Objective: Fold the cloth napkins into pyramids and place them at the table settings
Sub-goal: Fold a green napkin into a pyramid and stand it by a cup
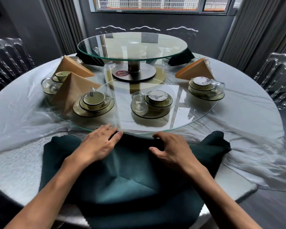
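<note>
A dark green cloth napkin lies spread and creased on the near edge of the round table, its front hanging over the rim. My left hand rests flat on the napkin's far part with straight fingers reaching the glass edge. My right hand lies on the napkin to the right, its fingers curled and pinching the far edge of the cloth. Three tan napkin pyramids stand at settings: two at the left and one at the right. Two dark green folded napkins sit at the far side.
A large glass turntable carries several cup-and-saucer settings, with a smaller raised glass tier on a metal post. Grey tablecloth under clear plastic covers the table. Transparent chairs stand around it.
</note>
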Demonstrator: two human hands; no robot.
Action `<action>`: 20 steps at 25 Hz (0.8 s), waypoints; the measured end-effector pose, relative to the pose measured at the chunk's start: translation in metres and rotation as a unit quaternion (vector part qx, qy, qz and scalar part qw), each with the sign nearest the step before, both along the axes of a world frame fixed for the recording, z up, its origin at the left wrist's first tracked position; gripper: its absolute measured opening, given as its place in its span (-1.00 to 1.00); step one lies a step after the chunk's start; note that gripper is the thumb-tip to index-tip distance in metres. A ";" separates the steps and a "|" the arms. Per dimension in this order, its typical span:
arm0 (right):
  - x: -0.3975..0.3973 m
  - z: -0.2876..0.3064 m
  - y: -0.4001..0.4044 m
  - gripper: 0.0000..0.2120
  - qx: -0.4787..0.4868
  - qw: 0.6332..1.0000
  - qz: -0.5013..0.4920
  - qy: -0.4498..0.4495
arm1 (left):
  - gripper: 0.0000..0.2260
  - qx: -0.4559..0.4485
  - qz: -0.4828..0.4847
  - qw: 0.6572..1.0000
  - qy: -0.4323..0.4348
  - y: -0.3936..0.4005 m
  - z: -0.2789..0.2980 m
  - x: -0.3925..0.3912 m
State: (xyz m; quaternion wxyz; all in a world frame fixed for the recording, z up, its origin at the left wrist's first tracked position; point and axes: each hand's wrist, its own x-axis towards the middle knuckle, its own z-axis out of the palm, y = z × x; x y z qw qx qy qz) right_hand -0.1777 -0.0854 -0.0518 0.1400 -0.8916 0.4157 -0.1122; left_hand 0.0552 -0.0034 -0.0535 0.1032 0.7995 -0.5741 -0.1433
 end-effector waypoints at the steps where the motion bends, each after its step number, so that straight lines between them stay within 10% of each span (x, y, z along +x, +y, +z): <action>1: 0.002 -0.001 0.001 -0.63 0.001 1.000 0.009 -0.003 | -0.42 0.007 0.005 1.000 0.007 0.001 0.002 0.004; 4: 0.003 -0.003 0.002 -0.93 0.034 0.997 0.062 -0.042 | -0.40 -0.001 0.023 0.999 0.035 0.004 0.008 0.016; 16: -0.070 -0.010 -0.021 -0.87 0.149 0.971 0.110 -0.153 | -0.26 -0.068 0.023 0.991 0.116 0.046 0.019 0.027; 20: -0.104 -0.001 -0.022 -0.79 0.218 0.960 0.063 -0.162 | -0.23 0.036 -0.038 0.997 0.054 0.088 0.006 0.023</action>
